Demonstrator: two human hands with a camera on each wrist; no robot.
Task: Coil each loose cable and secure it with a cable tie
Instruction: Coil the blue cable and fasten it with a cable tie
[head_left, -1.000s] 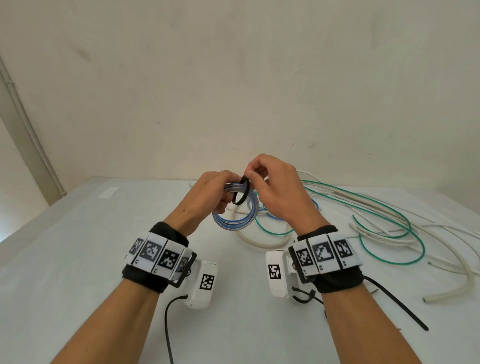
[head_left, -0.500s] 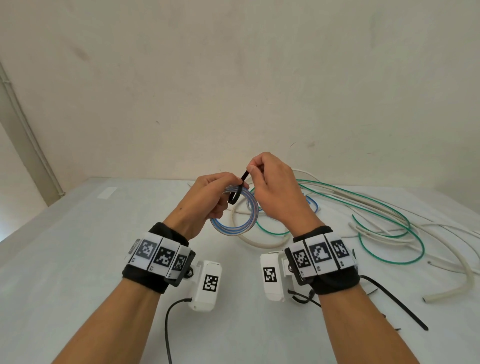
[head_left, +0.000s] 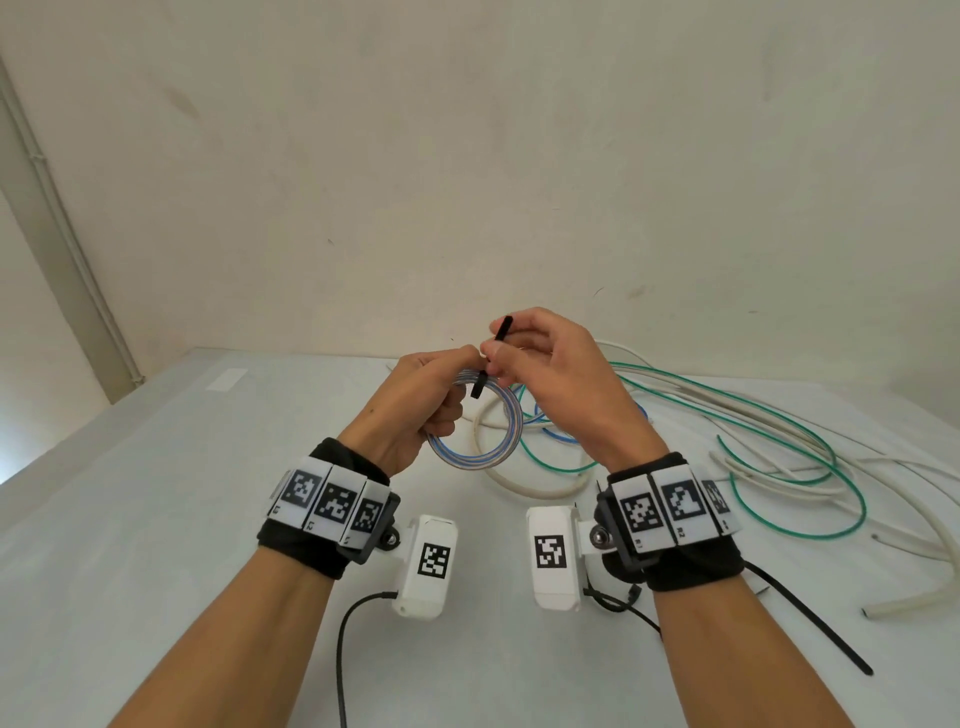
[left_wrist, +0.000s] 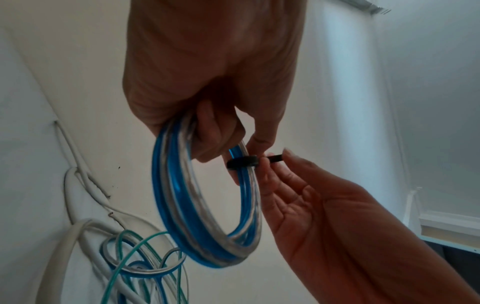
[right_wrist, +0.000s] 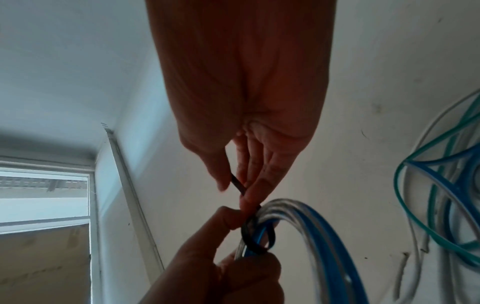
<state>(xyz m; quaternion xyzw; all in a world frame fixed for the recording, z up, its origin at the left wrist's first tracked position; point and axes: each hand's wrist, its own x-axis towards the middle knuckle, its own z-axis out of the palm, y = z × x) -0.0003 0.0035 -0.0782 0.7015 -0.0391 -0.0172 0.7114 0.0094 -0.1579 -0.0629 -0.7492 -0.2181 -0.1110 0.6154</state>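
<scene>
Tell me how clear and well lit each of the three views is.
Head view: evenly lit and sharp, table edges bowed by the wide lens. Left wrist view: dim, the coiled cable slightly smeared, both hands shadowed. Right wrist view: the right hand dark against a pale wall, the window glaring bright.

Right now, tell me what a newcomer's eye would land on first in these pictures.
The blue and clear cable coil, held up at the centre by the left hand, stands out first. A black cable tie loops around its strands, and the right hand pinches the tie's tail and pulls it upward. Behind the hands, loose green cable and white cable sprawl across the right of the white table.
</scene>
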